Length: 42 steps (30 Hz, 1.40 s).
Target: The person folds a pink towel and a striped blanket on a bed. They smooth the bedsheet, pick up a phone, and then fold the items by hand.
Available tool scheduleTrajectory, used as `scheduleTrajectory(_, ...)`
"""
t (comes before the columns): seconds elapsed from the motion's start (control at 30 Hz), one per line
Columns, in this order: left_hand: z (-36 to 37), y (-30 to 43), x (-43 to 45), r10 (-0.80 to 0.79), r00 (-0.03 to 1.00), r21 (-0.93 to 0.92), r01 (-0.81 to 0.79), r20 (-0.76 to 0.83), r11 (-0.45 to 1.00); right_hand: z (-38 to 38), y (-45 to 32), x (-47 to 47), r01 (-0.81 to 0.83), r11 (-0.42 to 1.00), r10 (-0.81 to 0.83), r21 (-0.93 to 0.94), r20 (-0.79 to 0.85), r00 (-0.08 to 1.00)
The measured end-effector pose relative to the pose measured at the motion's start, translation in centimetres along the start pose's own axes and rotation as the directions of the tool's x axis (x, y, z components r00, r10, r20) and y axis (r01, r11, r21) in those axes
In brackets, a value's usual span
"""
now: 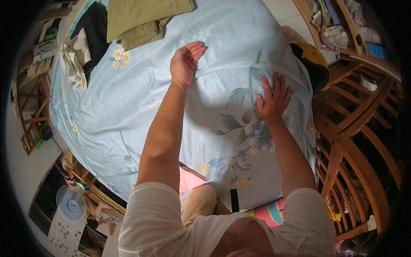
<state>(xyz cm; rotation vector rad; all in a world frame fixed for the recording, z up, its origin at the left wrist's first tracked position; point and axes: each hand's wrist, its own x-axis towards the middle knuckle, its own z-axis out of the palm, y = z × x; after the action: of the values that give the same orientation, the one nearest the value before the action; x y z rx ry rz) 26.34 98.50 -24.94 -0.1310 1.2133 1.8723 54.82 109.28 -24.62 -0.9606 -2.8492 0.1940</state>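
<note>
A pale blue satiny sheet with printed flowers and leaves spreads over the bed before me. My left hand rests near its middle with the palm turned sideways. Its fingers are slightly curled and nothing is held. To the right, my right hand lies palm down on the sheet, fingers spread, beside a printed grey-green stem. Soft creases run across the cloth between and around both hands. Beyond my left hand sits a folded olive garment, with a ribbed olive piece partly under it.
A black garment and a cream cloth lie at the far left of the bed. Slatted wooden furniture borders the right side, near a black-and-yellow object. An electric fan stands at lower left.
</note>
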Motion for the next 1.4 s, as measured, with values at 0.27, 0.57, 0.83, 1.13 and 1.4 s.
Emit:
scheduleTrajectory(0.27,-0.3,-0.1,0.1,-0.009,0.999,-0.035,0.011,0.041,0.999,0.3,0.1,-0.1,0.002,1.000,-0.002,0.019,0.006,1.000)
scheduleTrajectory(0.57,0.5,-0.1,-0.2,0.036,0.999,0.078,-0.034,-0.016,0.996,0.4,0.1,-0.2,-0.012,1.000,0.012,0.026,0.023,1.000)
scheduleTrajectory(0.83,2.1,-0.4,0.2,0.009,0.998,0.538,0.023,-0.057,0.843,0.4,0.2,0.0,0.003,1.000,-0.004,0.027,0.021,1.000)
scheduleTrajectory(1.13,14.4,6.2,9.0,-0.222,0.810,0.822,-0.567,0.543,-0.057,0.5,0.3,-0.1,0.011,0.999,-0.011,0.036,0.002,1.000)
scheduleTrajectory(1.4,4.4,-1.6,8.7,0.172,0.690,0.642,-0.512,0.703,-0.571,0.7,0.6,-0.3,-0.037,0.998,0.036,0.053,0.037,0.999)
